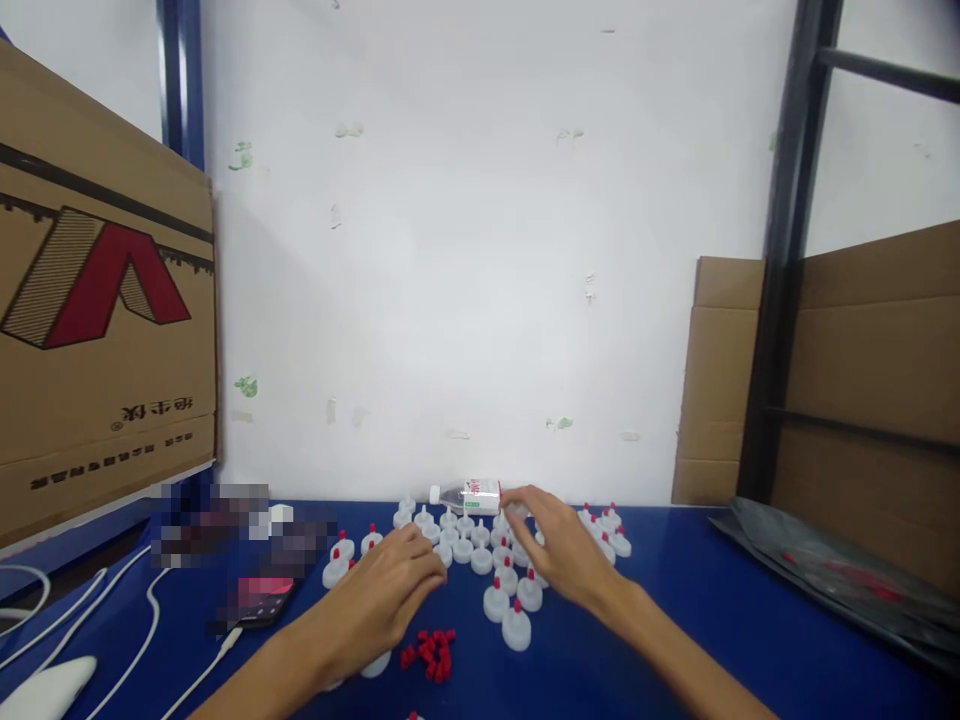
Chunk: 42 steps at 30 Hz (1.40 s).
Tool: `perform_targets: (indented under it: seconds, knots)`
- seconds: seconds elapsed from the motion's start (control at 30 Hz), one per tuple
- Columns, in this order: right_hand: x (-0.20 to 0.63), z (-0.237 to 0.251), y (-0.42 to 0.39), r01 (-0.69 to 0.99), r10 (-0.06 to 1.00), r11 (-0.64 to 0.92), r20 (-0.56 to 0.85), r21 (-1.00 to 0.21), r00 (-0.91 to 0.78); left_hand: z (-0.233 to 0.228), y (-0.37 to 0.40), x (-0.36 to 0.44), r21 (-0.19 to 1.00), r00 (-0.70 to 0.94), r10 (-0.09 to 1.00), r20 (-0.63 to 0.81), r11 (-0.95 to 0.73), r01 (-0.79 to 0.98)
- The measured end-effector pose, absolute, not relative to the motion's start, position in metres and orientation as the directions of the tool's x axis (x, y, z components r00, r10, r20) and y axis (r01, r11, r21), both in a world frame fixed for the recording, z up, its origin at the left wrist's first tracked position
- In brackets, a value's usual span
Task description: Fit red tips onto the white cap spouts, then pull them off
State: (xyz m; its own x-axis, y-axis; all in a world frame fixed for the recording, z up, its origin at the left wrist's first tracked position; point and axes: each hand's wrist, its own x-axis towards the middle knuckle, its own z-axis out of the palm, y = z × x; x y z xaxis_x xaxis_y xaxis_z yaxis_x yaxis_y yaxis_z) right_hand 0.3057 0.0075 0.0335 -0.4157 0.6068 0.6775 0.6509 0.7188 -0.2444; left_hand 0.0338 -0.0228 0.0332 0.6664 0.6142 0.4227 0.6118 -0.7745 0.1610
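Just before the bottle [481, 498], white caps [481, 560] stood bare, while red-topped ones [517, 630] looked finished to either side; loose red tips [441, 660] remained in front of it. My right hand [559, 545] was beside it, my left hand [394, 580] in front; I couldn't make out either grip remotely.

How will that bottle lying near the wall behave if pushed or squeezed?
The bottle would likely roll, since it lies on its side. It looks like clear plastic, so it may dent under a firm squeeze.

Upside-down lettering “绝尘侠®” [157, 409] on the left cardboard box [105, 375]
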Motion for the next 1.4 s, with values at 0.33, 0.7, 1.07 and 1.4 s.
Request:
perform_targets:
  seconds: [0.33, 0.7, 1.07, 1.4]
  knots:
    - [0.335, 0.02, 0.039, 0.785, 0.786, 0.526, 0.54, -0.327, -0.302, 0.009, -0.007, 0.008, 0.295, 0.681, 0.636, 0.363, -0.771, 0.564]
    - [0.34, 0.018, 0.041, 0.799, 0.805, 0.522, 0.483, -0.299, -0.345, 0.007, -0.013, 0.019, 0.29, 0.652, 0.726, 0.219, -0.686, 0.667]
    - [0.337, 0.022, 0.037, 0.832, 0.813, 0.488, 0.485, -0.265, -0.322, 0.012, -0.017, 0.022, 0.281, 0.579, 0.798, 0.168, -0.602, 0.747]
    - [0.341, 0.012, 0.041, 0.862, 0.857, 0.455, 0.371, -0.224, -0.357, 0.0, -0.009, 0.012, 0.275, 0.547, 0.823, 0.153, -0.567, 0.776]
